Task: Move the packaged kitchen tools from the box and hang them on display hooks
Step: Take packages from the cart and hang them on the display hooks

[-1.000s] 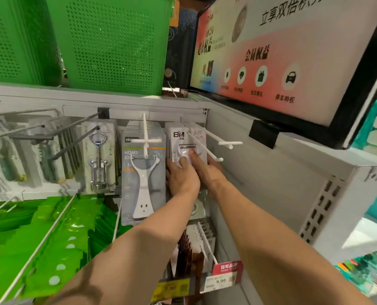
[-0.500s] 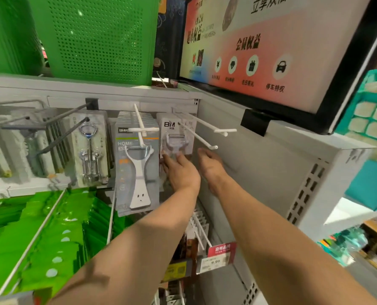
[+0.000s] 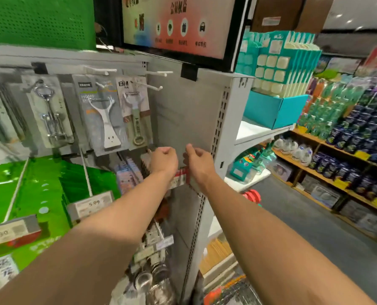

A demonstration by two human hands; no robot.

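Forearms reach up from the bottom edge toward the end of the shelf bay. Left hand (image 3: 163, 160) and right hand (image 3: 198, 162) sit side by side, just apart, in front of a red price tag (image 3: 181, 176). Fingers (image 3: 167, 151) of both are curled toward the palms, right thumb raised. I see nothing held in either, though the palms face away from me. Task item, the green-handled peeler pack (image 3: 134, 111), hangs on its white hook (image 3: 149, 85) above and left of the left hand, clear of all fingers. Judgement: light; stiff card backing with a thin blister over the tool, somewhat slippery on the plastic. Best pinched at the card's top edge on either side of the hang hole, so the hole can be steered onto a prong. Further left hang a white peeler pack (image 3: 103, 115) and a corkscrew pack (image 3: 50, 113). Supply box is not in view, so I cannot say how many packs remain.
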